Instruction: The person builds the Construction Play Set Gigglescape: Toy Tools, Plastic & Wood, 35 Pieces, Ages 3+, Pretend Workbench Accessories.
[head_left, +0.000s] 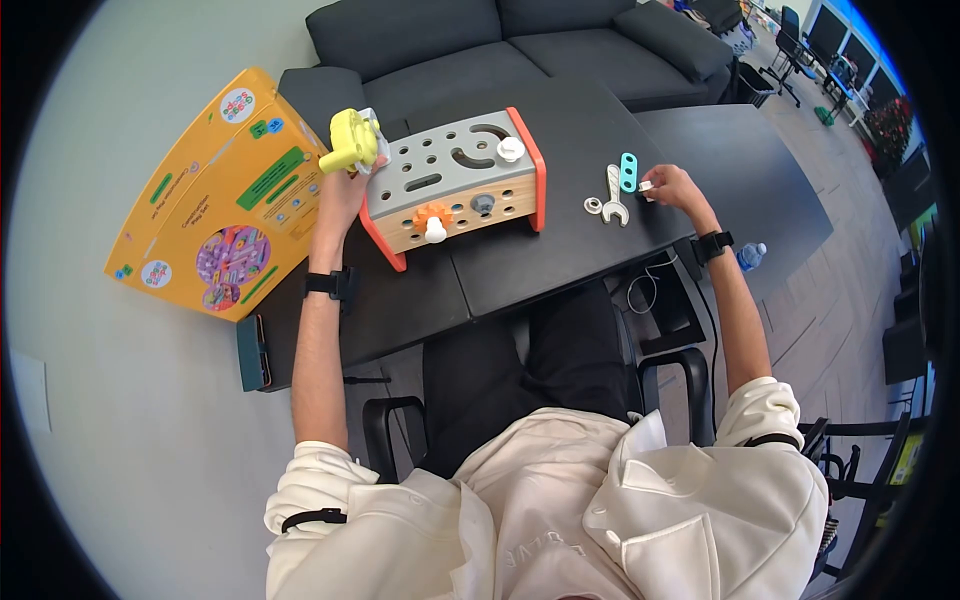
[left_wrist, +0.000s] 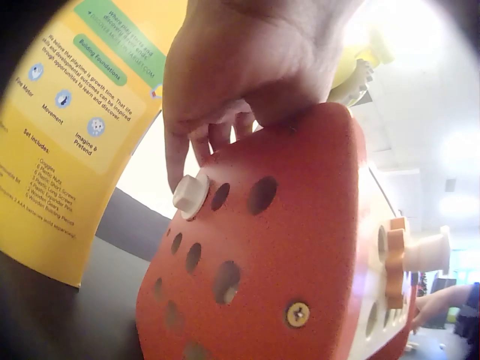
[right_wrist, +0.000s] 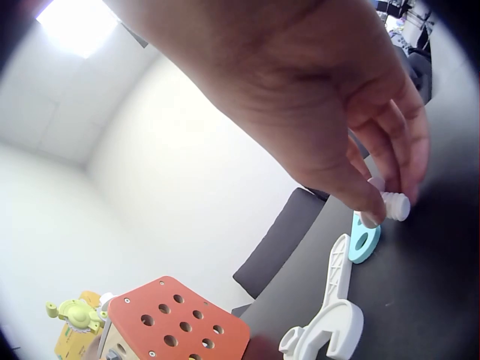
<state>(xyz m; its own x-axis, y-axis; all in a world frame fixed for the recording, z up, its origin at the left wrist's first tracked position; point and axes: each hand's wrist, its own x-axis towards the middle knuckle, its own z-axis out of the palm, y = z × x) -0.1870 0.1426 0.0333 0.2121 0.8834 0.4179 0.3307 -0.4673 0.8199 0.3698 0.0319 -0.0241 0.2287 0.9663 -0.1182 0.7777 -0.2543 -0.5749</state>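
Note:
A toy workbench (head_left: 450, 165) with a grey top and red end panels stands on the black table. My left hand (head_left: 345, 195) grips its left end, with fingers over the red panel (left_wrist: 277, 247) and one fingertip at a white plastic screw (left_wrist: 191, 195). A yellow toy drill (head_left: 352, 140) overlaps that hand from above. On the right, my right hand (head_left: 674, 188) pinches a small white plastic screw (right_wrist: 396, 205) between thumb and fingers, close over the table. Beside it lie a turquoise plate with holes (head_left: 628, 172), a white toy wrench (head_left: 613, 200) and a white nut (head_left: 593, 205).
A yellow cardboard box (head_left: 215, 205) stands at the left. An orange gear (head_left: 433, 217) with a white screw and a grey nut (head_left: 483, 205) sit on the workbench front. Behind the table is a dark sofa (head_left: 430, 80); a water bottle (head_left: 750, 257) is at the right.

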